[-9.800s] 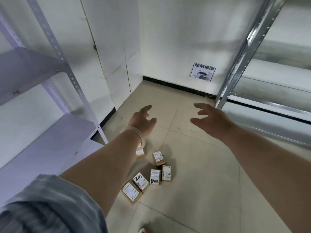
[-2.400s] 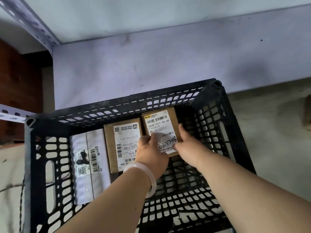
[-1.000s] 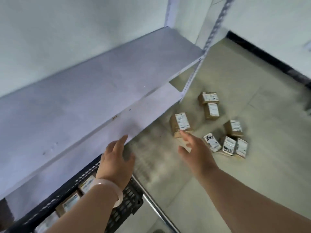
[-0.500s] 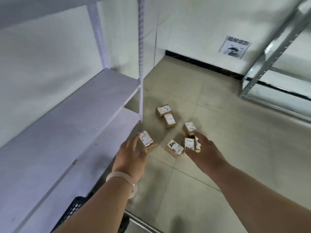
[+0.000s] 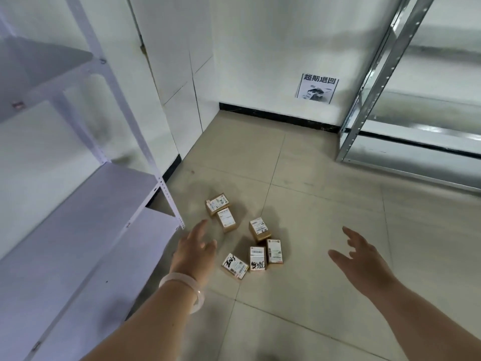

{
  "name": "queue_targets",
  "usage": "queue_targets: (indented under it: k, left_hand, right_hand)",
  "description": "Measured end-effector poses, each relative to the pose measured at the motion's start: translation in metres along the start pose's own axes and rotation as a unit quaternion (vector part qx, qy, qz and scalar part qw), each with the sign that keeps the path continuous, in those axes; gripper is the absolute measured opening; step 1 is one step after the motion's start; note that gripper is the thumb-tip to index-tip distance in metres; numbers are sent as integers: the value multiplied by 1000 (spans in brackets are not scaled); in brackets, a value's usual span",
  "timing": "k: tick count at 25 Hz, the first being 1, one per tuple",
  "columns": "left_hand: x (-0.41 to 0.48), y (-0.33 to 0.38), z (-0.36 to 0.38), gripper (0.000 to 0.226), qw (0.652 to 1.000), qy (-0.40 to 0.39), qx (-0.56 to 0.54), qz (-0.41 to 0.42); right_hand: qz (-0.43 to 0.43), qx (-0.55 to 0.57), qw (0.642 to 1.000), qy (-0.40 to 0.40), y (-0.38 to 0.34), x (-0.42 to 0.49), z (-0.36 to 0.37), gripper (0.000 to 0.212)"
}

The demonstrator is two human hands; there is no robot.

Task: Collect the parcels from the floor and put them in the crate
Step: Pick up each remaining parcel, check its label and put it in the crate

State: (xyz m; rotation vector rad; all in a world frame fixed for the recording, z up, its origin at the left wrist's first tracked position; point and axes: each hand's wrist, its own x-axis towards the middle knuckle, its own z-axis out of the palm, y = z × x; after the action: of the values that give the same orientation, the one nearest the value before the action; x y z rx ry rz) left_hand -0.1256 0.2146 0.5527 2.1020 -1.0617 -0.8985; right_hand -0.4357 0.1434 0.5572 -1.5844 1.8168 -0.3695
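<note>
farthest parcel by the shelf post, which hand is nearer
Left. The left hand is just short of the parcel, to its left; the right hand is far off to its right.

Six parcels (image 5: 244,238) lie on the floor (image 5: 325,230) between two shelving racks (image 5: 78,230)

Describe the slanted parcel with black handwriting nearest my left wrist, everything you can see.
The parcel is a small brown cardboard box, closed, with a white shipping label covering its top: black handwriting at one end, a barcode at the other, print unreadable. It lies flat on the tiled floor, diagonal to the tile joints. Its right corner meets or nearly meets a neighbouring parcel; contact unclear. The left hand hovers beside it, fingers open, not touching.
</note>
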Motion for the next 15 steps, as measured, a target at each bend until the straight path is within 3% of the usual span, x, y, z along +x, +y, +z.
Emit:
queue_targets:
  k: [7, 12, 15]
  left_hand:
    - [90, 71, 37, 53, 1000, 15, 17, -15]
    - [148, 52, 41, 55, 997, 40, 17, -57]
    - [195, 35, 49, 56, 993, 54, 7, -106]
  right_hand:
    - [-36, -33, 999, -4, -24, 139, -63, 62]
    - [-98, -79, 990, -71, -58, 196, -9, 63]
    - [-89, -99, 984, -115, -68, 233, 25, 63]
